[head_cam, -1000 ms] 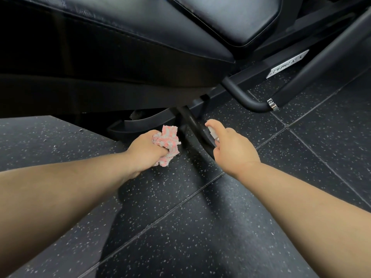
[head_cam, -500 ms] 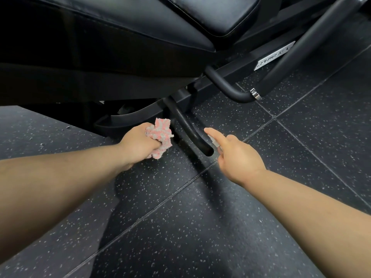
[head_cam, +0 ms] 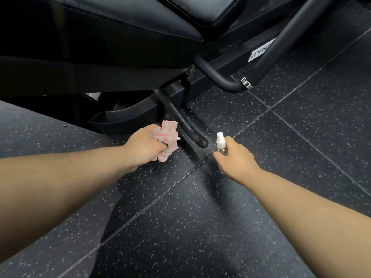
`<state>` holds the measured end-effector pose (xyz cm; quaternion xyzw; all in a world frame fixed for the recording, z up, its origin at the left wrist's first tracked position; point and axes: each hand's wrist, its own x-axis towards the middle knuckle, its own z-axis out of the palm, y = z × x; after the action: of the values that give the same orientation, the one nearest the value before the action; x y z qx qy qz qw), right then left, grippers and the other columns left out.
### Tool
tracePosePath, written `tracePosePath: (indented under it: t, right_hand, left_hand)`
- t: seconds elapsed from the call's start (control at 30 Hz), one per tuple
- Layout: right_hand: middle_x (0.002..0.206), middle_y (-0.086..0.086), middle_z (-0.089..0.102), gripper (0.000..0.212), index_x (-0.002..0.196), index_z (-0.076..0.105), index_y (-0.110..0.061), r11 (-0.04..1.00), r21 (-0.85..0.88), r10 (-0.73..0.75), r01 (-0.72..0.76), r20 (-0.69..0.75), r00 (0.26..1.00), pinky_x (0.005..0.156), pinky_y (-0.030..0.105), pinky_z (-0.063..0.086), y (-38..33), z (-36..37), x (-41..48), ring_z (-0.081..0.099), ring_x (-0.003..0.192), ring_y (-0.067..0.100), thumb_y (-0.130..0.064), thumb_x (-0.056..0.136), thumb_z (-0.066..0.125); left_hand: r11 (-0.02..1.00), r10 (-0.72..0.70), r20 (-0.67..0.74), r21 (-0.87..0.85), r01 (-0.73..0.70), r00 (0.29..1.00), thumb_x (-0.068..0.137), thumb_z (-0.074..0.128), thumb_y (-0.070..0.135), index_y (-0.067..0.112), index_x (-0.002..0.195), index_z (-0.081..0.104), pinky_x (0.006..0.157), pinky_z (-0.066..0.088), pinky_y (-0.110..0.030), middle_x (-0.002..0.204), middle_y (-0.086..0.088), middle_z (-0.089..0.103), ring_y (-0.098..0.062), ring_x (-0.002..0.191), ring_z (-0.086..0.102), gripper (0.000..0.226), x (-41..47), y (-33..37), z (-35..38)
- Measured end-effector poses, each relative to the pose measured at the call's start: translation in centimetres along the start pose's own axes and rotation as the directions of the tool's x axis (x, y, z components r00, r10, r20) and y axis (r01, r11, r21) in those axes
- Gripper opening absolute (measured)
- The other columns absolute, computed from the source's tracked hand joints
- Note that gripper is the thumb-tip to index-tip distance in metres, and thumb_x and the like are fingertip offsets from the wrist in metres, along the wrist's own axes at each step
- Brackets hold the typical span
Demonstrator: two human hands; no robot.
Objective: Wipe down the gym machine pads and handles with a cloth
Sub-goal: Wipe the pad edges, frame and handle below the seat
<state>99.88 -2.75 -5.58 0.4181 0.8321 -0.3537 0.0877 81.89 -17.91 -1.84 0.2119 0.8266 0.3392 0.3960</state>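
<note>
Floor (head_cam: 200,217): dark speckled rubber tiles with thin seams. One seam runs diagonally between the two forearms and passes under the right hand.
Arms: both forearms are bare, one reaching in from the lower left and one from the lower right.
Left hand (head_cam: 143,146): knuckles up, fingers curled tight round the cloth, held just left of the handle.
Cloth (head_cam: 167,135): fluffy, pink and grey, and bunched. It sticks out of the fist on the far and right sides. Its right edge is just beside the handle, but whether they touch cannot be told.
Right hand (head_cam: 234,157): fingers wrapped round the lower part of the bottle, just right of the handle's free end.
Bottle (head_cam: 220,140): small, with a clear body and a white spray head standing upright above the hand.
Handle (head_cam: 186,127): a black rounded bar sloping from the frame toward the camera. Its free end lies between the two hands.
Frame (head_cam: 226,63): a black beam low over the floor behind the hands. It carries a white label (head_cam: 261,52) whose print is too blurred to read.
Second handle (head_cam: 218,78): a curved black tube farther right, with a metal band (head_cam: 246,82) at its end.
Pads: a large black pad (head_cam: 120,19) at the upper left and a smaller one (head_cam: 210,9) at top centre. Both are well apart from the cloth.
</note>
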Motion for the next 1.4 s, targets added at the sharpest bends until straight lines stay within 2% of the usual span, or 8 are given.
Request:
tracePosePath:
  t: [0.3,0.43,0.6,0.7,0.87,1.0,1.17,1.4]
  right_hand:
    - [0.103,-0.005,0.063,0.039,0.108,0.056,-0.031,0.987,0.159,-0.007,-0.006,0.083,0.997,0.057,0.016,0.035,1.8,1.7,-1.3,0.051,0.074,0.004,-0.02,0.08,0.08]
    - [0.127,-0.004,0.058,0.061,0.126,0.049,-0.034,0.991,0.129,-0.036,0.015,0.164,0.986,0.067,0.025,0.04,1.6,1.3,-1.6,0.056,0.084,0.014,-0.023,0.077,0.083]
    - [0.151,-0.007,0.04,0.073,0.147,0.033,-0.036,0.987,0.134,-0.09,0.084,0.043,0.995,0.096,0.027,0.035,1.5,-1.5,-2.8,0.049,0.125,0.017,-0.044,0.084,0.069]
    - [0.126,-0.015,0.052,0.052,0.132,0.054,-0.026,0.953,-0.026,-0.293,0.301,-0.327,0.899,0.1,0.022,0.033,-0.1,-4.3,-3.0,0.05,0.122,0.015,-0.046,0.084,0.055]
    - [0.138,-0.021,0.049,0.072,0.147,0.039,-0.041,0.853,0.186,-0.507,0.487,0.075,0.859,0.092,0.001,0.031,-7.2,-4.2,-0.9,0.046,0.119,-0.005,-0.033,0.083,0.071]
    - [0.122,-0.014,0.062,0.068,0.138,0.051,-0.035,0.855,0.351,-0.387,0.382,-0.058,0.92,0.089,0.016,0.045,-9.2,-4.3,2.7,0.057,0.111,0.005,-0.018,0.078,0.078]
    - [0.083,-0.001,0.053,0.034,0.094,0.047,-0.012,0.993,0.006,-0.113,0.118,-0.255,0.96,0.057,0.032,0.032,-9.8,-4.8,5.5,0.055,0.09,0.029,-0.037,0.083,0.068]
    - [0.117,0.007,0.056,0.049,0.137,0.041,-0.013,0.948,0.047,-0.311,0.315,-0.078,0.947,0.079,0.025,0.031,-13.3,0.3,8.0,0.056,0.106,0.026,-0.019,0.092,0.058]
  left_hand:
    - [1.0,0.007,0.081,-0.012,-0.006,0.997,0.08,0.053,-0.006,0.008,0.086,0.059,0.055,0.039,-0.029,0.062,-0.003,0.055,-0.018,0.06,0.046,0.016,-0.6,-0.3,1.1]
    - [0.992,-0.059,0.074,-0.107,0.066,0.996,0.076,0.065,0.004,0.012,0.089,0.046,0.052,0.043,-0.026,0.076,-0.003,0.053,-0.012,0.057,0.05,0.025,-0.3,-0.4,1.2]
    - [0.987,0.006,0.139,-0.163,0.017,0.99,0.084,0.057,0.0,0.018,0.059,0.054,0.058,0.041,-0.025,0.048,0.006,0.045,-0.011,0.05,0.041,0.031,-0.4,0.1,0.9]
    - [0.96,0.07,0.079,-0.275,-0.046,0.994,0.089,0.067,0.013,0.013,0.074,0.064,0.059,0.044,-0.023,0.055,0.002,0.054,-0.012,0.056,0.05,0.015,-0.9,0.9,0.8]
    - [0.893,0.108,0.135,-0.45,-0.036,0.985,0.091,0.062,0.007,0.008,0.109,0.069,0.091,0.054,-0.036,0.105,-0.012,0.074,-0.023,0.099,0.07,0.019,0.1,4.0,0.1]
    - [0.755,0.043,0.286,-0.637,0.156,0.957,0.083,0.036,-0.011,0.003,0.106,0.063,0.086,0.055,-0.028,0.108,-0.01,0.07,-0.019,0.103,0.067,0.038,1.1,6.0,-1.2]
    - [0.909,-0.203,-0.023,-0.376,0.18,0.979,0.092,0.048,0.0,0.015,0.122,0.061,0.073,0.049,-0.02,0.11,-0.003,0.065,-0.009,0.092,0.06,0.036,3.7,2.9,-2.5]
    - [0.826,-0.168,-0.051,-0.552,0.113,0.984,0.105,0.04,0.007,0.011,0.142,0.047,0.088,0.05,-0.023,0.135,-0.007,0.06,-0.015,0.109,0.062,0.038,5.6,3.3,-3.0]
